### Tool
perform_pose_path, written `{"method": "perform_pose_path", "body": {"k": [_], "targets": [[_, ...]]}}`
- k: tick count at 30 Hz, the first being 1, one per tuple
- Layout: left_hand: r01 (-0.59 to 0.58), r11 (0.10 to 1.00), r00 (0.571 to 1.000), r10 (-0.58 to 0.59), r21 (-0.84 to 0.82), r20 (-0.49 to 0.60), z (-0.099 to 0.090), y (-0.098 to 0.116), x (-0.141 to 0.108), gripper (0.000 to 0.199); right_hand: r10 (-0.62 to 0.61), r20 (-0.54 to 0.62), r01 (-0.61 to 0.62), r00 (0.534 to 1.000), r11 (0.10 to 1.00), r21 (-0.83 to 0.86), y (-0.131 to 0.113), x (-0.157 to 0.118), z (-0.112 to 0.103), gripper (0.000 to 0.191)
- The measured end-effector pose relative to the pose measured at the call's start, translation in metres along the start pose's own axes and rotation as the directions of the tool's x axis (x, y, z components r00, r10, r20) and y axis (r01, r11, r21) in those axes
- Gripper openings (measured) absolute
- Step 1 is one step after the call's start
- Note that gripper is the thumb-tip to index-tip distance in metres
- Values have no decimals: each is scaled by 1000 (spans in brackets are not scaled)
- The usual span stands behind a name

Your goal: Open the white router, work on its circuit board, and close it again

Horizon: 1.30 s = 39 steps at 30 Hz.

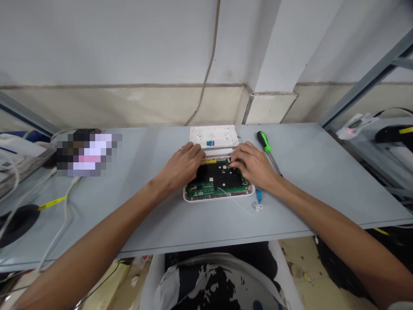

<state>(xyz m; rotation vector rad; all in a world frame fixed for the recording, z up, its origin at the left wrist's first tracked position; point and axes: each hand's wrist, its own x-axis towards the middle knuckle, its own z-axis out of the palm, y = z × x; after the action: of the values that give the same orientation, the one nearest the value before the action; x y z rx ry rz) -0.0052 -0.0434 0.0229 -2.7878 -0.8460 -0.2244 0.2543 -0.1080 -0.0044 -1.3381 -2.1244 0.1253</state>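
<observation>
A green circuit board with a black plate on top sits in a shallow white plastic housing in the middle of the table. My left hand grips the board's upper left edge, its fingers bent and partly hidden. At the upper right edge, my right hand is closed with thumb and fingers pinched on the board. Between the two hands, a yellow strip runs along the board's far edge. A thin white wire trails from the board to a blue connector at the right.
Behind the housing lies a white perforated cover with a small blue part on it. A green and black screwdriver rests to the right. White cables and a pixelated device are at the left. The table's front edge is near me.
</observation>
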Motion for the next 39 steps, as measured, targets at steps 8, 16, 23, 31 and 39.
{"method": "perform_pose_path", "body": {"k": [8, 16, 23, 31, 39], "targets": [[15, 999, 998, -13, -29, 69, -2, 1, 1, 26, -35, 117, 31, 992, 999, 40, 5, 4, -11, 15], [78, 990, 995, -71, -114, 64, -2, 3, 3, 25, -71, 389, 32, 919, 994, 106, -3, -2, -40, 87], [82, 995, 993, -78, -48, 85, -4, 5, 3, 21, -94, 372, 72, 923, 995, 75, -1, -1, -35, 94], [107, 988, 994, -102, -108, 48, -5, 7, 4, 18, -97, 365, 72, 926, 994, 81, 0, 1, -35, 87], [160, 963, 983, -175, -216, -54, 4, 5, 5, 20, 3, 352, -28, 936, 997, 67, 4, 2, -31, 93]]}}
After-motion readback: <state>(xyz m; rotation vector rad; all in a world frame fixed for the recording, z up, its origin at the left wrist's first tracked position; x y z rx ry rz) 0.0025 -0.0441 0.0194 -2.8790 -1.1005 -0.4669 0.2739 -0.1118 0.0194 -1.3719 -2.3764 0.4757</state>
